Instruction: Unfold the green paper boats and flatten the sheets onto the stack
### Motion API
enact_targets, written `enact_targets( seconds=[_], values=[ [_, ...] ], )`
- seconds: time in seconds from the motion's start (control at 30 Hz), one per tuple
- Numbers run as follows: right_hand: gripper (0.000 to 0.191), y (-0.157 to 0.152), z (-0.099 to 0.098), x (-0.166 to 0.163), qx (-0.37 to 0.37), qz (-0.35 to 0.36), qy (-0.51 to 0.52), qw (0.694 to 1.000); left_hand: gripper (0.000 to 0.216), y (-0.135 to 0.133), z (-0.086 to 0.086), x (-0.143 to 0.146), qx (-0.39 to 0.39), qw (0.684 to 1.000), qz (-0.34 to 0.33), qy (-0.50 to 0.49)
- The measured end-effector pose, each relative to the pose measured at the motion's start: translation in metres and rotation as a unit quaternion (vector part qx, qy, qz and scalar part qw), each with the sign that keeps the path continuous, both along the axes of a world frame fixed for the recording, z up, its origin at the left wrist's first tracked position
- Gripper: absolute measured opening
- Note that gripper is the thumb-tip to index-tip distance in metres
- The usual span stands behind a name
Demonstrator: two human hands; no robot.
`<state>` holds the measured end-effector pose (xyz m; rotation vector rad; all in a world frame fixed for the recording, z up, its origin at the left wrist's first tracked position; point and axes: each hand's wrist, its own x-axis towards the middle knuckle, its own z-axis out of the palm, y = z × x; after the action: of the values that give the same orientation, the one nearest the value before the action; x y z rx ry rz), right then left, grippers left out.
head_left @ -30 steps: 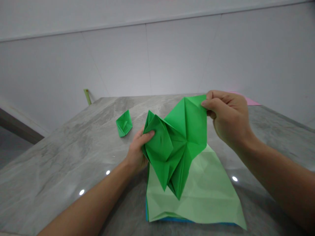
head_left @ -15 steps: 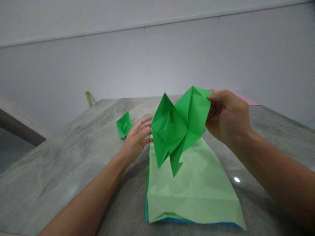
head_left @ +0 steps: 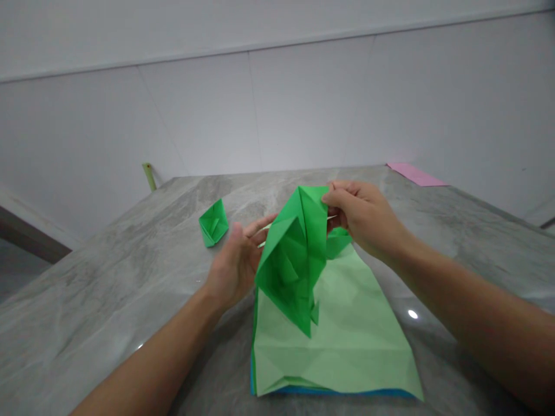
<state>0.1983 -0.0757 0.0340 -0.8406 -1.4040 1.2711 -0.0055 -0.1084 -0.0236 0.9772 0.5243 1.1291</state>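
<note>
A crumpled pale green paper sheet (head_left: 333, 346) lies at lower centre on a blue paper sheet (head_left: 338, 392), on a grey marble table (head_left: 87, 300). Above it, the right hand (head_left: 366, 216) clamps the top of a creased bright green folded paper (head_left: 292, 260) between thumb and fingers. The open left hand (head_left: 232, 268) sits just beside the paper's left edge, its fingers apart. A small green paper fold (head_left: 213, 223) sits left of centre, and a pink paper sheet (head_left: 416, 174) lies at the far upper right.

Head camera faces forward, down across stone counter (head_left: 99, 289).
</note>
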Motion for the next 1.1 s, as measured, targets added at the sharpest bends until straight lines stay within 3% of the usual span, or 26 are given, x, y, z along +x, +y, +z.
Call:
enact_targets(
  seconds=[0.1,0.17,0.23,0.3,0.37,0.43,0.53,0.7,0.77,0.8,0.87,0.9,0.93,1.0,1.1],
  values=[
    [0.021,0.008,-0.002,0.002,-0.047,-0.049,-0.021,0.997,0.083,0.000,0.002,0.001,-0.012,1.000,0.007,-0.006],
    [0.025,0.014,-0.001,0.008,-0.068,-0.033,-0.077,0.994,0.069,0.002,0.001,0.004,-0.040,0.997,0.047,0.041],
    [0.033,0.021,-0.001,0.019,-0.023,0.012,-0.214,0.976,0.045,0.006,-0.003,0.006,-0.084,0.989,0.092,0.074],
    [0.038,0.028,-0.003,0.032,0.062,0.068,-0.400,0.912,0.030,0.011,-0.008,0.007,-0.112,0.982,0.130,0.081],
    [0.045,0.036,-0.008,0.044,0.116,0.121,-0.553,0.816,0.027,0.016,-0.012,0.006,-0.119,0.976,0.163,0.079],
    [0.031,0.043,-0.015,0.054,0.126,0.167,-0.640,0.739,0.026,0.020,-0.015,0.003,-0.115,0.972,0.192,0.078],
    [0.009,0.055,-0.021,0.071,0.118,0.157,-0.708,0.678,0.029,0.023,-0.015,0.001,-0.096,0.966,0.226,0.083],
    [0.006,0.071,-0.013,0.107,0.055,-0.007,-0.788,0.613,0.036,0.024,-0.019,0.000,-0.052,0.955,0.262,0.124],
    [0.016,0.066,-0.005,0.105,0.074,-0.079,-0.774,0.624,0.038,0.024,-0.023,0.000,-0.027,0.945,0.284,0.159],
    [0.020,0.059,-0.001,0.098,0.098,-0.110,-0.742,0.654,0.039,0.023,-0.025,0.000,-0.012,0.940,0.293,0.177],
    [0.034,0.037,0.006,0.070,0.162,-0.134,-0.621,0.755,0.041,0.022,-0.028,0.001,0.016,0.931,0.299,0.210],
    [0.045,0.024,0.008,0.052,0.153,-0.159,-0.547,0.807,0.042,0.020,-0.027,0.002,0.030,0.929,0.296,0.221],
    [0.053,0.012,0.008,0.034,0.142,-0.156,-0.505,0.837,0.042,0.019,-0.026,0.003,0.044,0.928,0.290,0.228],
    [0.062,-0.007,0.003,0.002,0.127,-0.104,-0.474,0.865,0.036,0.015,-0.023,0.004,0.078,0.927,0.277,0.241],
    [0.038,-0.013,-0.012,-0.020,0.105,-0.058,-0.480,0.869,0.020,0.011,-0.018,0.004,0.127,0.915,0.280,0.260]
  ],
)
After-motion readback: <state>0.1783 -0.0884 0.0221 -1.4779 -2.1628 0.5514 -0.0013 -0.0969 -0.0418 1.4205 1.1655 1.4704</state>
